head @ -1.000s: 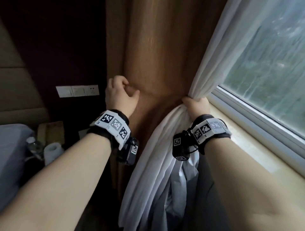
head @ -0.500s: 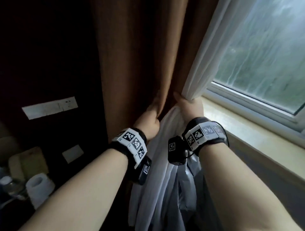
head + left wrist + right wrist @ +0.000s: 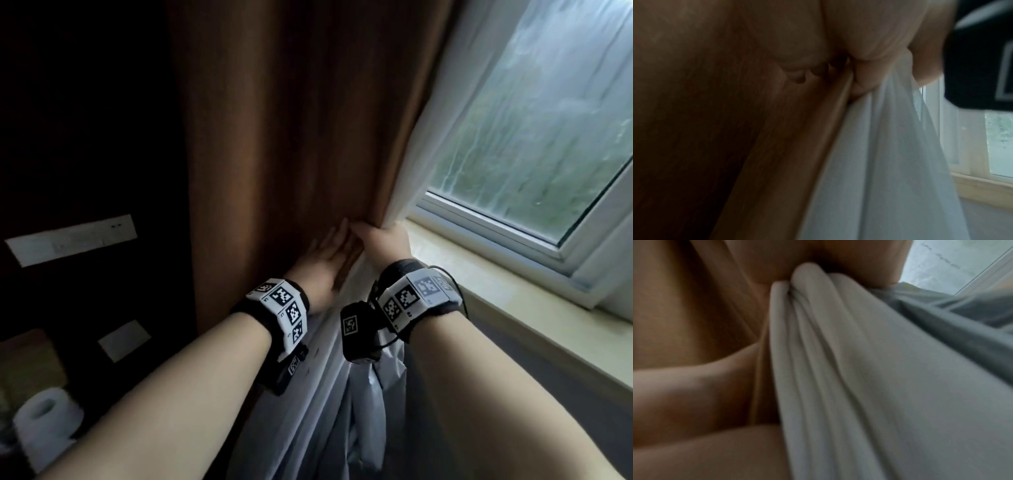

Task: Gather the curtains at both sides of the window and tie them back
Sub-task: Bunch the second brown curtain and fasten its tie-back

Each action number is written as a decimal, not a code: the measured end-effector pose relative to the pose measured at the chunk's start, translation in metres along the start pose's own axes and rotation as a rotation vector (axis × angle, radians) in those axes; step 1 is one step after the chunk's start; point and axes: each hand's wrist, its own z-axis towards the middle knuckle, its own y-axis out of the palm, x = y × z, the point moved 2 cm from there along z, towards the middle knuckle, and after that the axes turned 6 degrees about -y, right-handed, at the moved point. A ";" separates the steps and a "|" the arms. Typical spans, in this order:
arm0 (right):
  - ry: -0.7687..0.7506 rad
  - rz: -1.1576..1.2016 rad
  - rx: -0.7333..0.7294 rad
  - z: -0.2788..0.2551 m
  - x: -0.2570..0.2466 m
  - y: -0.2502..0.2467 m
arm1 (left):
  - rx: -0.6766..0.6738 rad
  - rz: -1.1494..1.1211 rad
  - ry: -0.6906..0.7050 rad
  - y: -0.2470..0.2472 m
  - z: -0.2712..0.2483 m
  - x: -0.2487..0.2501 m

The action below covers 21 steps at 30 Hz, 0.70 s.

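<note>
A brown curtain (image 3: 291, 137) hangs in the middle, with a white sheer curtain (image 3: 445, 120) beside it at the window. My left hand (image 3: 325, 260) lies flat with straight fingers against the brown curtain's right edge. My right hand (image 3: 383, 240) grips the bunched sheer right next to the left hand, just above the sill. In the left wrist view the brown curtain (image 3: 715, 129) meets the sheer (image 3: 879, 162) under the gripping fingers. The right wrist view shows gathered sheer folds (image 3: 838, 369) beside brown cloth (image 3: 694, 305). No tie-back is visible.
A stone window sill (image 3: 496, 291) runs along the right under the window glass (image 3: 548, 137). A dark wall on the left carries a white switch plate (image 3: 72, 240). A paper roll (image 3: 44, 421) stands at the lower left.
My left hand has let go of the brown curtain's edge and now lies flat on it. Both hands have moved further in towards the window corner, the right still holding the sheer.
</note>
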 end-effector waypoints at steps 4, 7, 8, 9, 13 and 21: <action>-0.023 0.009 -0.006 0.010 0.000 -0.007 | 0.058 -0.284 -0.047 -0.026 -0.007 -0.023; -0.016 0.091 -0.030 0.019 0.001 -0.011 | 0.676 -0.355 -0.289 -0.059 -0.020 -0.057; -0.008 0.109 -0.039 0.022 0.002 -0.010 | 0.860 -0.283 -0.382 -0.068 -0.027 -0.066; 0.001 0.122 -0.047 0.024 0.003 -0.010 | 0.979 -0.212 -0.472 -0.076 -0.033 -0.072; 0.011 0.142 -0.050 0.034 0.007 -0.006 | 1.091 -0.394 -0.706 -0.089 -0.045 -0.093; 0.006 0.112 -0.058 0.050 0.017 -0.002 | 0.543 -0.594 -0.565 -0.063 -0.014 -0.079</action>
